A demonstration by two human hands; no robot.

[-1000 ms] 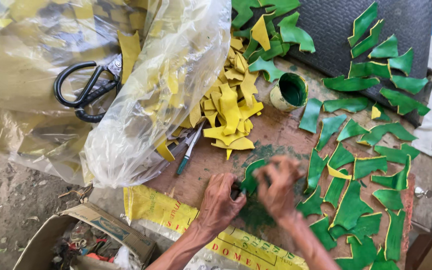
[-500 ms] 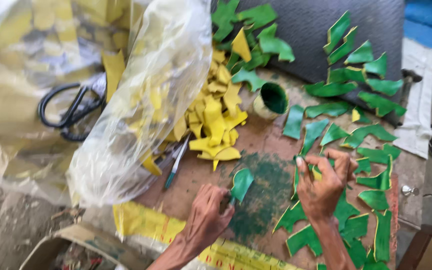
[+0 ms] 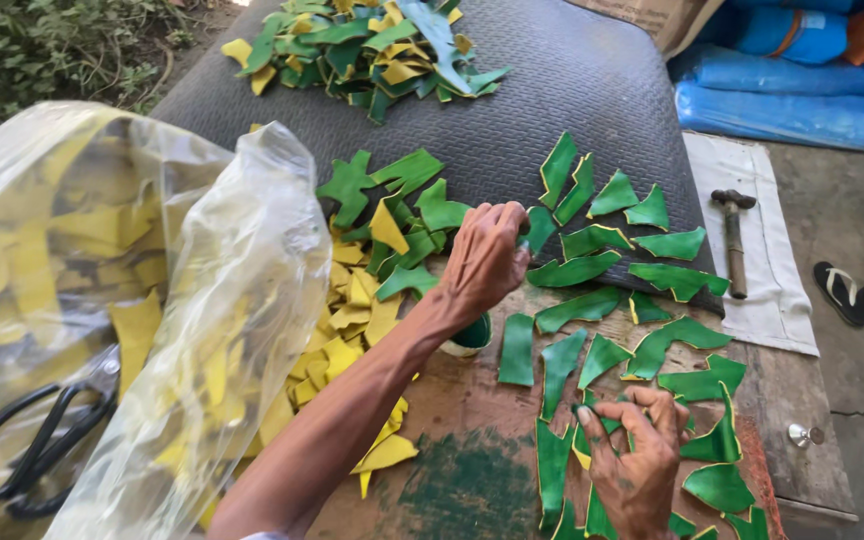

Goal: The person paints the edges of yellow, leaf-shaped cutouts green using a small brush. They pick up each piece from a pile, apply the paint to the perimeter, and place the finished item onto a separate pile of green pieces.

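The cut pieces (image 3: 592, 240) are bright green with yellow edges — the pile (image 3: 347, 320) beside them is yellow. The mat (image 3: 572, 90) is dark grey and bumpy — the scissors (image 3: 32, 450) are black.

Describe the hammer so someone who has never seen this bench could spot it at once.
Start at the dark ribbed mat covering the far end of the bench, then go to its right edge, where a pale cloth lies. The hammer rests on that cloth, head away from the person, handle pointing back. It is the only dark, straight tool there; everything beside it on the mat is flat green cut pieces.
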